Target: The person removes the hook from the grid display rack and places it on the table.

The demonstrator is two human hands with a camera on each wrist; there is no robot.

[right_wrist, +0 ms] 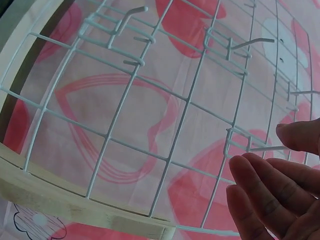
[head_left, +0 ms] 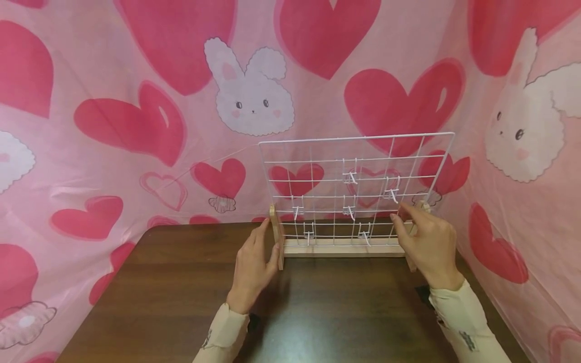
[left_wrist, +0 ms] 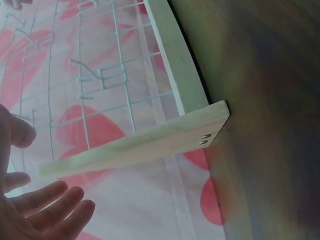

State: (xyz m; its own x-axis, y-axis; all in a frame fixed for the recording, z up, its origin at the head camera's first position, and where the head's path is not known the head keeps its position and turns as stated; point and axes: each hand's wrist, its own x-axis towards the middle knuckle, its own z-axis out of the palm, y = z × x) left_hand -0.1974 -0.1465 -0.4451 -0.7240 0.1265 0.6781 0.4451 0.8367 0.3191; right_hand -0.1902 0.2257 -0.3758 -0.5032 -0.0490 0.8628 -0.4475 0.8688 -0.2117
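Observation:
A white wire grid rack (head_left: 324,171) stands upright in a wooden base (head_left: 345,250) on the table. Several white wire hooks (head_left: 349,210) hang on its mesh. My left hand (head_left: 254,262) is beside the left wooden side piece (head_left: 276,237), thumb and fingers apart. In the left wrist view, its loosely bent fingers (left_wrist: 75,205) show nothing between them. My right hand (head_left: 428,244) is at the rack's right side, below a hook (head_left: 392,194). The right wrist view shows a gap between its thumb (right_wrist: 300,137) and fingers, close to another part of the mesh.
The dark brown wooden table (head_left: 181,302) extends in front of the rack and to its left. A pink cloth (head_left: 317,101) with hearts and rabbits hangs behind the table and along both sides.

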